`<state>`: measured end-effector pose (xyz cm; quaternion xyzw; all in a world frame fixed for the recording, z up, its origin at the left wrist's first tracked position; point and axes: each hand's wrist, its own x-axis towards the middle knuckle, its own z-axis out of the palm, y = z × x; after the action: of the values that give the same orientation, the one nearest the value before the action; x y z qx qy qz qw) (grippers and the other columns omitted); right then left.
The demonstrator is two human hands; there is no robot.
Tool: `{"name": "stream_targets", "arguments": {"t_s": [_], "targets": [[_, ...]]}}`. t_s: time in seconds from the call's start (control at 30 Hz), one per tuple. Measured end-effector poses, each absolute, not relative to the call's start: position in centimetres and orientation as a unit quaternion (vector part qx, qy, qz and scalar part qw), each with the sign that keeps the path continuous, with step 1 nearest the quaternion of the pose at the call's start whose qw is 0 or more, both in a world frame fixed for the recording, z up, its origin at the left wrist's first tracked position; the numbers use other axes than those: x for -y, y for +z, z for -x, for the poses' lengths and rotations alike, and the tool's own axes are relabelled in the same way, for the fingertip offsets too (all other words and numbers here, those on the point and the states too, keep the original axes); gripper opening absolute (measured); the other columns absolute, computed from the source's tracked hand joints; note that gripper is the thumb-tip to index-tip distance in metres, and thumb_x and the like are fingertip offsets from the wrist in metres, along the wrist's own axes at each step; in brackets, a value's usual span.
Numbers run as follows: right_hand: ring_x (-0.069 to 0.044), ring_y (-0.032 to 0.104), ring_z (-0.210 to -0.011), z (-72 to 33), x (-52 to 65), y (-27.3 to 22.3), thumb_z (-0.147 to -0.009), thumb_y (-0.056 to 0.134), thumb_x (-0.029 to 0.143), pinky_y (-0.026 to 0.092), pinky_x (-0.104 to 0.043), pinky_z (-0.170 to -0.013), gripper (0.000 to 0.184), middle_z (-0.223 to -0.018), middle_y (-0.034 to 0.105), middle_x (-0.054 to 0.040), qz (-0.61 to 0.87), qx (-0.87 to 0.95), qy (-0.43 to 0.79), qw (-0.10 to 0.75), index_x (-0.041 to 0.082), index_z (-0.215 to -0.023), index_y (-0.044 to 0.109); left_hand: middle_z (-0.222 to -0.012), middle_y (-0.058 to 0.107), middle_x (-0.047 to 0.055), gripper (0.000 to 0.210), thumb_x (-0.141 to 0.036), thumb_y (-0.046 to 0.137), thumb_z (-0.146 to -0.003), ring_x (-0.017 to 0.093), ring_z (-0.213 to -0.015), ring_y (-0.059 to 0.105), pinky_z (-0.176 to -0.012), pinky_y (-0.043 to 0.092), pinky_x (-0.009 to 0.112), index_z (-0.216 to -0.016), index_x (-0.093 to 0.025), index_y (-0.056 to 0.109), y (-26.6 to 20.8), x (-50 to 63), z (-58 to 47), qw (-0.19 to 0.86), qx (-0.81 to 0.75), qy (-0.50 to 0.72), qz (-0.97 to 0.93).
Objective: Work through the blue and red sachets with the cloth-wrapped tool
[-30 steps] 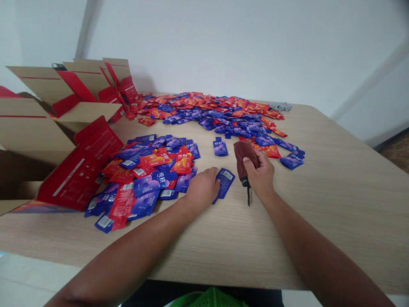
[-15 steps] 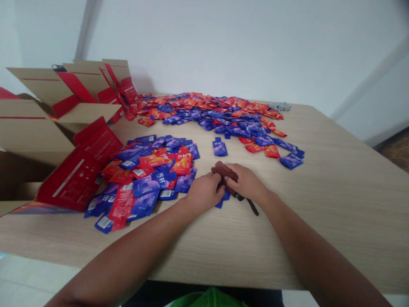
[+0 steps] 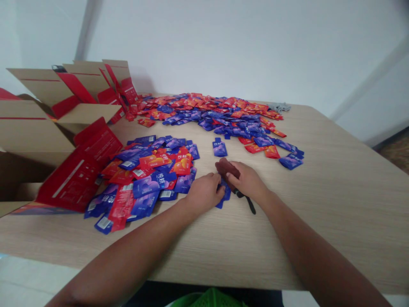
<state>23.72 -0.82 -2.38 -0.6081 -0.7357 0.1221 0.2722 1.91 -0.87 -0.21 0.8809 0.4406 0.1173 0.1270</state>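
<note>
My left hand [image 3: 206,192] is closed, its fingers curled at the left edge of a blue pouch [image 3: 227,194] that lies on the table. My right hand [image 3: 247,181] grips a brown, rounded object [image 3: 227,171] with a black strap-like end [image 3: 251,205]; I cannot make out its kind. The brown object is held over the upper part of that pouch and hides it partly. Just beyond both hands lies a single blue pouch [image 3: 220,148]. To the left of my left hand spreads a loose heap of blue and red-orange pouches [image 3: 153,177].
Open cardboard boxes [image 3: 32,132] with red flaps stand along the left side. A long pile of red and blue pouches [image 3: 211,113] runs along the back by the wall. Several pouches [image 3: 271,147] lie at the right end of it. A grey cloth [image 3: 280,106] is behind.
My right hand and the brown object have shifted slightly right, apart from my left hand. More of the blue pouch shows between them. My left hand has barely moved.
</note>
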Motion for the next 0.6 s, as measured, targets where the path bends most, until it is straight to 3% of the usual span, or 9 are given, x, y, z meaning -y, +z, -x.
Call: {"name": "stream_targets", "arguments": {"t_s": [0.6], "targets": [[-0.029,0.069,-0.119,-23.1,1.6,-1.2,-0.091,0.067,0.023,0.053,-0.043,-0.105,0.053,-0.133,0.075,-0.0081,0.537,0.77,0.153,0.31,0.027,-0.144,0.065,-0.104,0.075,0.007,0.015,-0.036,0.058,-0.099,0.025,-0.095,0.072,-0.079,0.054,0.035,-0.101,-0.022,0.063,0.0,1.0,-1.9,0.122,-0.437,0.119,-0.883]]}}
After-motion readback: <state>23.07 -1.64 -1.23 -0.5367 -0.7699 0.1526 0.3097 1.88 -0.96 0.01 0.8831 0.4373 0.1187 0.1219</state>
